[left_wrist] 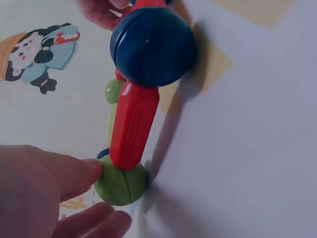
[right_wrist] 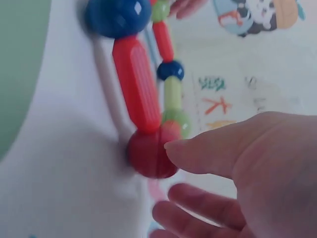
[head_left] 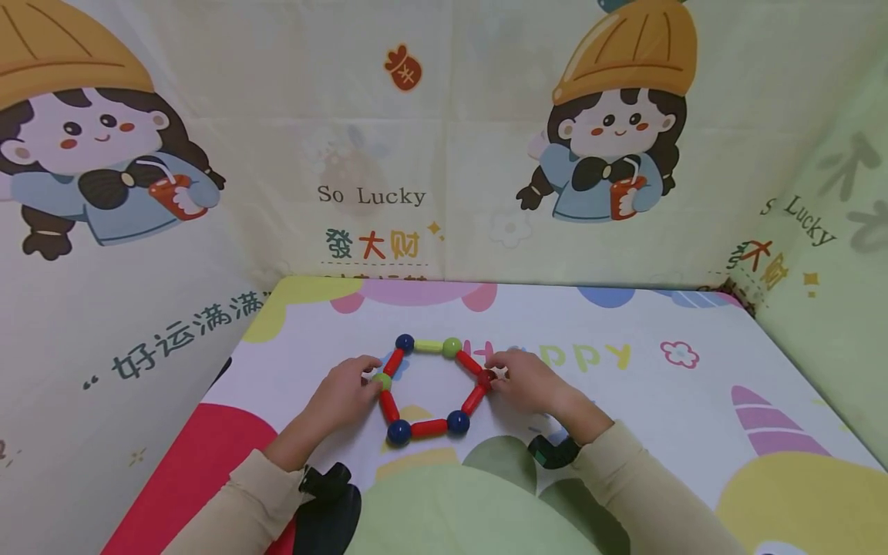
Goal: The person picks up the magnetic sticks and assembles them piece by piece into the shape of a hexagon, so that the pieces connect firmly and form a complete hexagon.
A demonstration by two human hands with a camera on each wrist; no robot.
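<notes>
A closed six-sided ring of rods and balls, apparently a magnetic building toy, lies on the printed table cover. At the ring's left corner, my left hand [head_left: 347, 393] pinches a green ball [left_wrist: 121, 183], its thumb against the side. On the opposite corner my right hand [head_left: 530, 381] holds a red ball [right_wrist: 154, 152] between thumb and fingers. Red rods [head_left: 428, 428] make up most sides, and one light green rod [head_left: 428, 346] forms the far side. Dark blue balls [head_left: 398, 432] mark both near corners; another blue ball [head_left: 405, 343] and a second green ball [head_left: 452, 348] sit at the far ones.
The table cover [head_left: 666, 416] carries colourful printed shapes and lettering. Behind it hangs a pale printed cloth [head_left: 472, 154], with more cloth along both sides. A dark wrist camera [head_left: 326, 482] is strapped by each sleeve, close above the table.
</notes>
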